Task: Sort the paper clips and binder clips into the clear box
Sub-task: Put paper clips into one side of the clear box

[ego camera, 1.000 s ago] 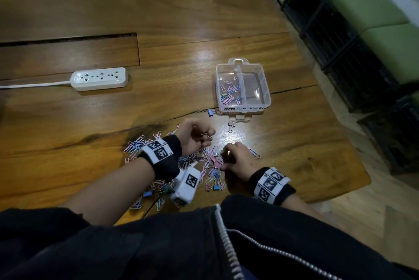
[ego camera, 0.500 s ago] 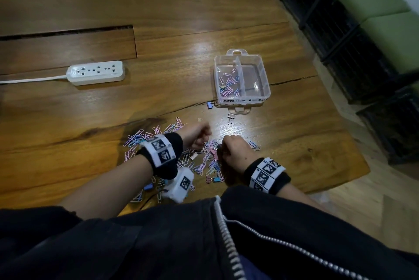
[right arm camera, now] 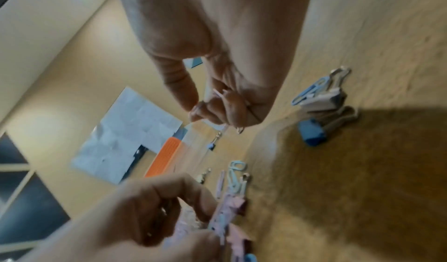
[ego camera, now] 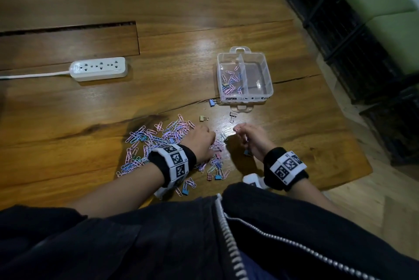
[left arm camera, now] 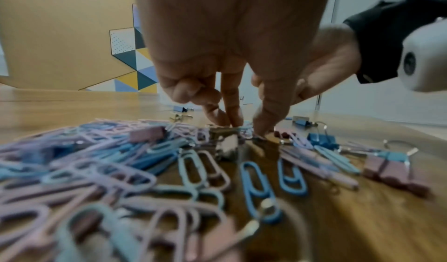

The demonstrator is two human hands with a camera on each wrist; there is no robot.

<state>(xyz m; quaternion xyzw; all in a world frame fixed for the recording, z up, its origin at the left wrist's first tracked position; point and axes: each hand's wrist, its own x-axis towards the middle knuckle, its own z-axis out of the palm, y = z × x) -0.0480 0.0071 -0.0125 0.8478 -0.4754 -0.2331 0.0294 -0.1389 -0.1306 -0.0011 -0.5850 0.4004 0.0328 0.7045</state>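
Left hand [ego camera: 200, 141] is down on the clip pile [ego camera: 158, 143], fingers curled, thumb and fingertips [left arm camera: 232, 117] pinching into the heap at its right edge; left grip looks closed on a paper clip in the pile, though the wrist view is too blurred to say which one

Right hand [ego camera: 251, 139] is just right of the left one, lifted off the table [ego camera: 68, 125], fingers curled around a few paper clips [right arm camera: 232, 101]; thin wire loops stick out between its fingers in the right wrist view. Right grip = clenched on paper clips

Pile: pink, lilac and blue paper clips spread mostly left of and under the left hand, some binder clips mixed in. Pink and blue binder clips [ego camera: 215, 176] lie near the left wrist, between the two forearms

Clear box [ego camera: 267, 80] sits ahead of the right hand, well apart from it, lid off, split by a divider. Left compartment holds a scatter of paper clips [ego camera: 231, 82]; right compartment shows nothing I can make out. Label on the near wall is unreadable

Loose binder clips between the hands and the box:
- blue one [ego camera: 212, 102] touching or just beside the box's near-left corner
- white one [ego camera: 233, 116] just ahead of the right hand
- greenish one [ego camera: 203, 118] just ahead of the left hand

Power strip [ego camera: 99, 68] with white cord is far left of the left hand, well apart from everything
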